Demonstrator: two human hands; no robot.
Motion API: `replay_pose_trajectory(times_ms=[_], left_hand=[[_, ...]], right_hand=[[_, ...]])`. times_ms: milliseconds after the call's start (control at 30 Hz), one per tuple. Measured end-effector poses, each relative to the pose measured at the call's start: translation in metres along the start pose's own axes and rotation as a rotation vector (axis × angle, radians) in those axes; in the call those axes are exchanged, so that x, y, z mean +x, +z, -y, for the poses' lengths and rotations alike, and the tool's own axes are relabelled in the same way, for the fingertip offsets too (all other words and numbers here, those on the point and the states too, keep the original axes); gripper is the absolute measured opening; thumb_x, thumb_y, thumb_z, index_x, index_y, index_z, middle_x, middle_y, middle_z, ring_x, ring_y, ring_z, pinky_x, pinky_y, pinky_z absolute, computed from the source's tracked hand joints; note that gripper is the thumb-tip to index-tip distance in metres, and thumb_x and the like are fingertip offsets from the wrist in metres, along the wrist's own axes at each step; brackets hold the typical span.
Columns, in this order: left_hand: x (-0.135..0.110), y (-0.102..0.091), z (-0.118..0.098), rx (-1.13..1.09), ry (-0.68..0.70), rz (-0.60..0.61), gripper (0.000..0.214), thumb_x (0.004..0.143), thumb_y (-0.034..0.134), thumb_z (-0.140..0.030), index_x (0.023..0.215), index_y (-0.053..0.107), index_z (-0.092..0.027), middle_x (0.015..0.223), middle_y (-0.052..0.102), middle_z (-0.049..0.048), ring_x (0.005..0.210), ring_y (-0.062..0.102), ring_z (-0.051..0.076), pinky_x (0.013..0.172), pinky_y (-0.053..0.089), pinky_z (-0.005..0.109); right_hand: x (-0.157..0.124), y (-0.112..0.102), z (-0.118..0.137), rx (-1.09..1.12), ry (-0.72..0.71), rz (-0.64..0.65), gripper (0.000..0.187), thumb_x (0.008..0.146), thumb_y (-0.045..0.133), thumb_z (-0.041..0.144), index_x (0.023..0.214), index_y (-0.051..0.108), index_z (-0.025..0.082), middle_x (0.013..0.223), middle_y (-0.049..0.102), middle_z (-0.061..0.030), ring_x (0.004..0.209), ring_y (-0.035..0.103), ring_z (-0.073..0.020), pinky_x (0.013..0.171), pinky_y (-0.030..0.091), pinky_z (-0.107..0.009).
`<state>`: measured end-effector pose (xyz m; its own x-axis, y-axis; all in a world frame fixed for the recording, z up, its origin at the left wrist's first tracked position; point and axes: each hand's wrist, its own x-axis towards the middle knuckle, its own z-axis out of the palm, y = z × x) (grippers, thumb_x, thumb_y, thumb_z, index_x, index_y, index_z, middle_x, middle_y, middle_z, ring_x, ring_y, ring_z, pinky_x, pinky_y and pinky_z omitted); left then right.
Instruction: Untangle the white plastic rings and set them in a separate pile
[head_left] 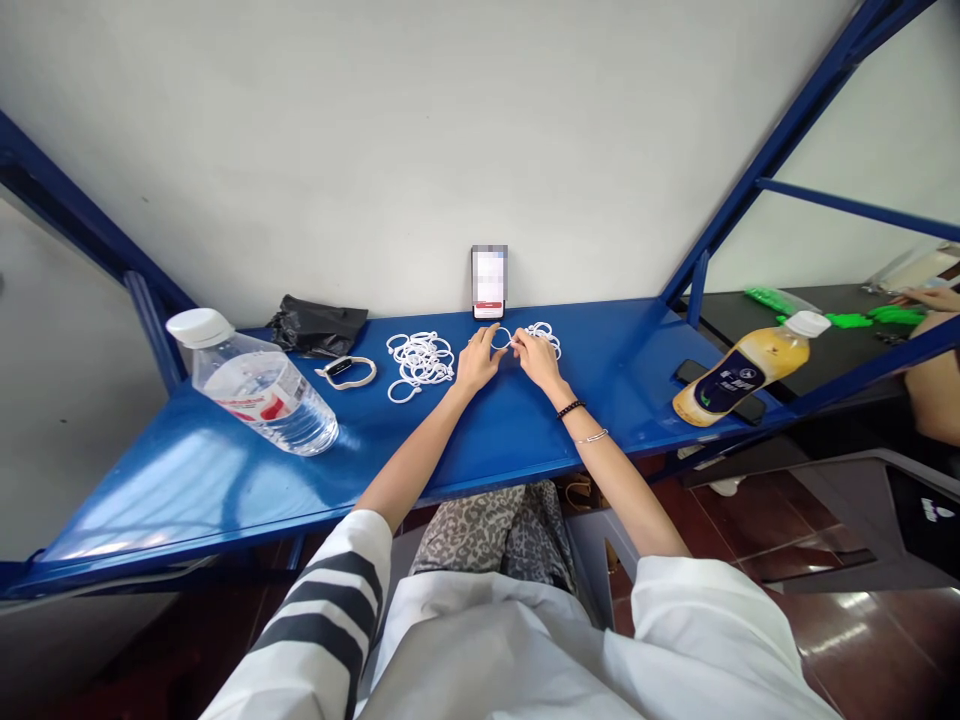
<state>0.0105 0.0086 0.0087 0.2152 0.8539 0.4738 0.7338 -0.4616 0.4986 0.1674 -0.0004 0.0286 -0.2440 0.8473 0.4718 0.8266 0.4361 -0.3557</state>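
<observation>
Both forearms reach over the front edge of the blue metal tabletop (pixel 495 430) and converge near the middle of its back edge. The left hand (pixel 477 360), palm down with fingers bent, and the right hand (pixel 537 358), angled inward with fingers curled, hold a thin white ring (pixel 504 329) between their fingertips. A pile of loose white rings (pixel 425 358) lies beside the left hand; a smaller white ring cluster (pixel 550 333) is partly hidden by the right.
</observation>
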Motion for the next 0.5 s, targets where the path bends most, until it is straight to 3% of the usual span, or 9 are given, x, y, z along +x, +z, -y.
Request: replay_pose_trajectory(times_ms=[133, 267, 500], left_hand=[[0.0011, 0.0027, 0.004, -0.061, -0.03, -0.102, 0.043, 0.088, 0.062, -0.034, 0.126, 0.047, -0.02, 0.12, 0.06, 0.0108, 0.106, 0.061, 0.023, 0.084, 0.05, 0.033], [0.0023, 0.0044, 0.0073, -0.098, -0.035, -0.162, 0.029, 0.091, 0.058, -0.036, 0.115, 0.051, -0.021, 0.111, 0.064, 0.0083, 0.091, 0.062, 0.02, 0.074, 0.049, 0.03], [0.0036, 0.0067, 0.0101, -0.128, 0.03, -0.229, 0.028, 0.096, 0.05, -0.031, 0.121, 0.053, -0.021, 0.107, 0.066, 0.0075, 0.085, 0.062, 0.018, 0.071, 0.048, 0.028]], right_hand=[[-0.0004, 0.0012, 0.0002, 0.08, 0.051, -0.034, 0.016, 0.096, 0.044, 0.024, 0.091, 0.059, 0.02, 0.072, 0.07, -0.0042, 0.068, 0.063, -0.0218, 0.065, 0.038, -0.029], [0.0, 0.0056, -0.0035, 0.228, 0.112, -0.094, 0.018, 0.096, 0.045, 0.03, 0.086, 0.058, 0.021, 0.068, 0.068, -0.0018, 0.065, 0.063, -0.0197, 0.066, 0.042, -0.028], [0.0008, 0.0083, -0.0071, 0.379, 0.129, -0.138, 0.031, 0.094, 0.044, 0.048, 0.089, 0.061, 0.022, 0.064, 0.066, -0.0009, 0.063, 0.064, -0.0194, 0.069, 0.046, -0.03]])
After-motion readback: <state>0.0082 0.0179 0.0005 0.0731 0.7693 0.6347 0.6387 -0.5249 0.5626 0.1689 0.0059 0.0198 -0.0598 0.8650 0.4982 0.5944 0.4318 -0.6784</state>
